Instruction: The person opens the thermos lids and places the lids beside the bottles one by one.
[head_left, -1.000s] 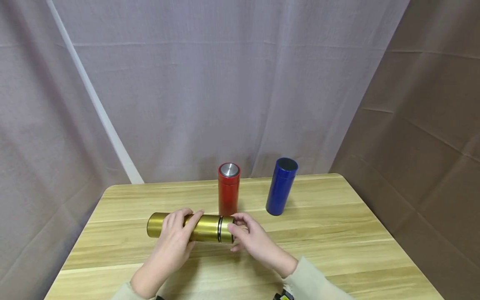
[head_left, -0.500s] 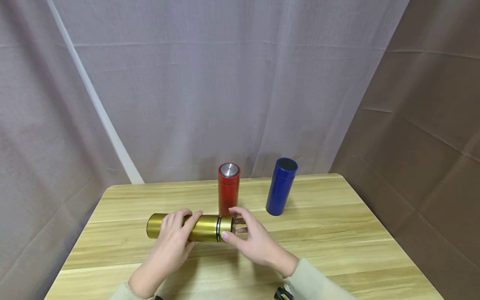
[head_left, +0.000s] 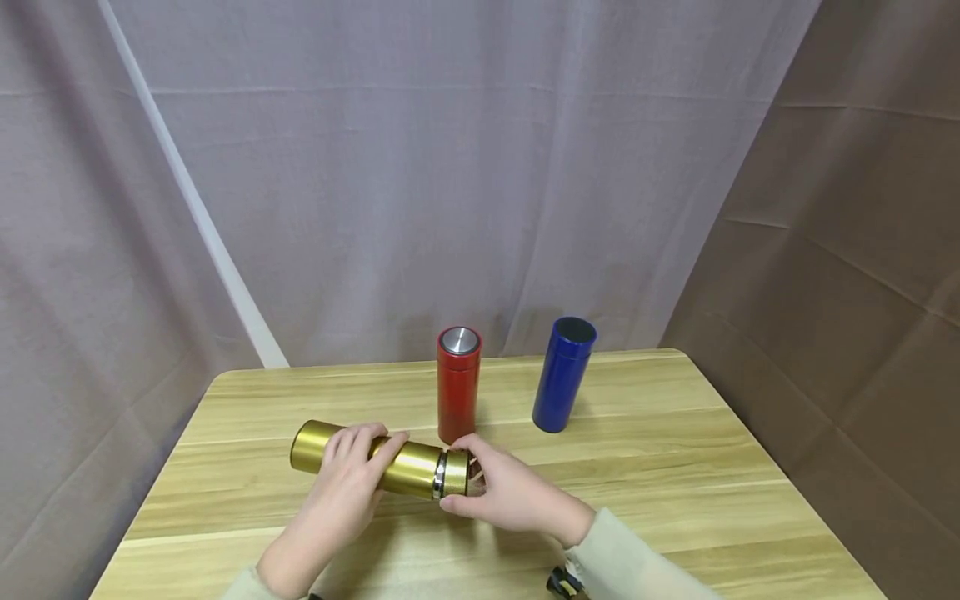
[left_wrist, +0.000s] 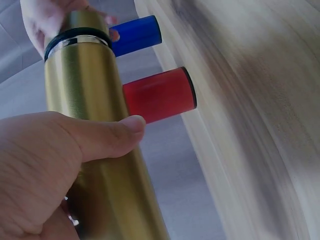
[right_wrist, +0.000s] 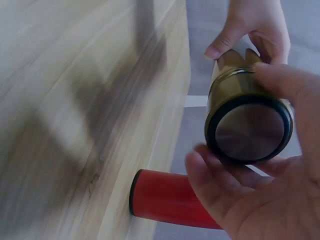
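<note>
A gold thermos bottle lies nearly level above the table, its lid end to the right and a little lower. My left hand grips the middle of its body from above. Fingers and thumb of my right hand hold the gold lid at its sides. Between lid and body a bright silver ring shows, clearest on the thermos body in the left wrist view. The right wrist view shows the dark round lid top. Just behind stands a red thermos, upright.
A blue thermos stands to the right of the red one, leaning slightly in view. All are at the light wooden table. Grey curtain hangs behind the far edge, brown cloth at the right.
The right hand has shifted its fingers on the lid and holds it again. The bottle's lid end has dipped toward me, and the gap at the silver ring has widened.
</note>
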